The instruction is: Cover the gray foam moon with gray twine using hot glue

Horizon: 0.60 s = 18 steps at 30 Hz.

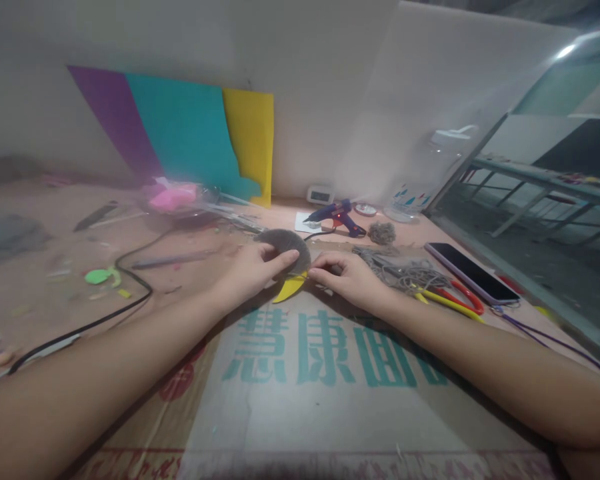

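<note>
My left hand (247, 273) grips a crescent-shaped piece (296, 248) just above the printed sheet. Most of the crescent is covered in grey cord, while its lower tip shows flat yellow. The left thumb presses on the grey face and the other fingers are behind it. At the crescent's right edge, my right hand (350, 277) pinches thumb and forefinger together beside the border of grey and yellow. A thin grey strand seems to run to that pinch. Right of this hand lies a loose tangle of grey cord (405, 272).
A blue glue gun (330, 212) stands behind, its black cable trailing left. To the right are red- and yellow-handled tools (463, 300), a phone (473, 272), and a clear bottle (410, 193). Coloured sheets (180, 127) lean on the wall. Scraps litter the left.
</note>
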Each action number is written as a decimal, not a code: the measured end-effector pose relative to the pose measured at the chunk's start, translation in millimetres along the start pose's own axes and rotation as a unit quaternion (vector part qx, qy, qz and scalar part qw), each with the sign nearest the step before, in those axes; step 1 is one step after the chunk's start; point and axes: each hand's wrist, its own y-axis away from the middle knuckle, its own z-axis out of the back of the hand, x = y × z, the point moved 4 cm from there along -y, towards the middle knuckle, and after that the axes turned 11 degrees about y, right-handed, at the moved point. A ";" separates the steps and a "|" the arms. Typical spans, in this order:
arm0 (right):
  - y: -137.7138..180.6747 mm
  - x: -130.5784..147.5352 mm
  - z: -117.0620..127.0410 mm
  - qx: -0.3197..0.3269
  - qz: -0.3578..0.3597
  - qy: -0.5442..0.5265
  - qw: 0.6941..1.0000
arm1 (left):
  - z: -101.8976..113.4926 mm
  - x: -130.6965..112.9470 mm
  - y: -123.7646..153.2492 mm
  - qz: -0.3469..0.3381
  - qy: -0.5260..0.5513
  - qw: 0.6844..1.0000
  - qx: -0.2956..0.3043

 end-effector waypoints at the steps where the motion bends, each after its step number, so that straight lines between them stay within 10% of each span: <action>1: 0.2 -0.1 0.3 -0.002 -0.007 0.002 1.000 | -0.6 -0.1 0.6 0.005 0.000 1.000 0.004; 18: 0.9 -2.6 3.3 -0.026 -0.011 -0.016 0.999 | 0.5 1.0 -1.2 0.006 -0.043 0.999 -0.013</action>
